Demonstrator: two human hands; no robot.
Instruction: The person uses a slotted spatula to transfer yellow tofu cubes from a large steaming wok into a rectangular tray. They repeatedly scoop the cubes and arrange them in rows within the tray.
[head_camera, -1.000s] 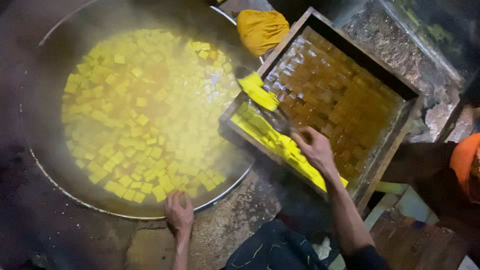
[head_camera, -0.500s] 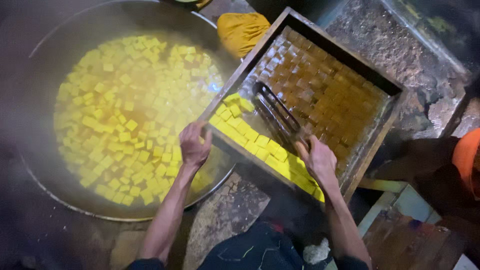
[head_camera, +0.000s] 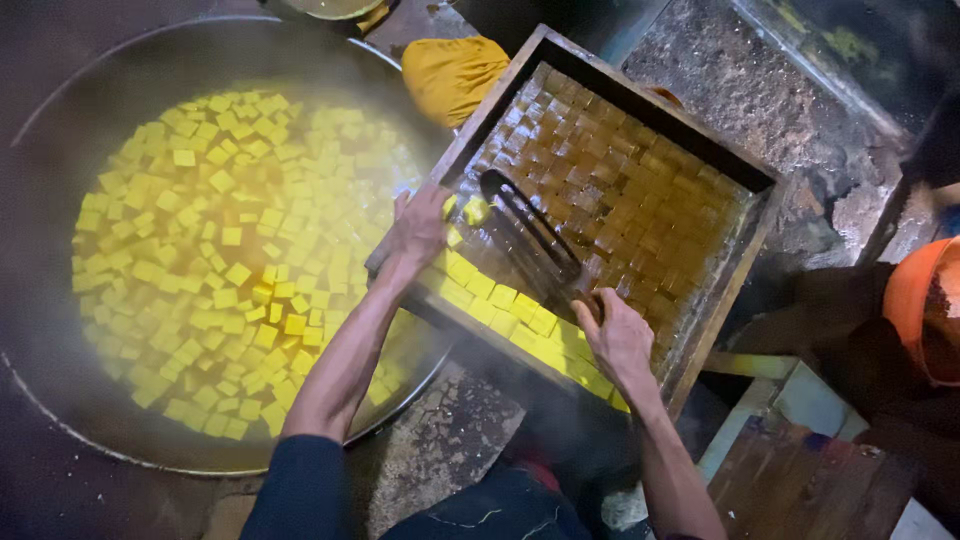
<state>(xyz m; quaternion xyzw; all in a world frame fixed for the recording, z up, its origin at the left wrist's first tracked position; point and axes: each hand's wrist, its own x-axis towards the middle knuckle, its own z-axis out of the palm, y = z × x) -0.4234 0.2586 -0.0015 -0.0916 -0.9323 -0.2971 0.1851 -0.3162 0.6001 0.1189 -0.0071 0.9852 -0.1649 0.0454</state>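
Left hand (head_camera: 420, 228): laid on the near-left edge of the wooden tray (head_camera: 745, 175), fingers spread flat beside a yellow cube, clasping nothing; half a second before, lower and over the rim of the pan; a full second before, down at the pan's near edge.

Right hand (head_camera: 620, 340): wrapped around the handle end of the dark slotted scoop (head_camera: 530, 235), at the tray's near side; shifted only slightly from the earlier pictures.

Scoop: lying slantwise inside the tray, blade toward the middle, resting on the wet brown bottom; about the same slant as half a second ago.

Tray: tilted, its left corner hanging over the pan rim; bottom marked in a brown grid, glistening.

Yellow cubes in tray (head_camera: 520, 320): one band along the near wall, between the two hands; more tightly packed against that wall than a second ago.

Pan (head_camera: 60, 420): wide, round, metal, left of the tray, holding cloudy liquid with steam rising.

Cubes in pan (head_camera: 230, 250): many small yellow squares floating loose, covering most of the surface; much the same spread as before.

Yellow cloth (head_camera: 450, 75): bunched just beyond the tray's far-left corner.

Orange bucket (head_camera: 915, 305): at the right edge, well apart from the tray.
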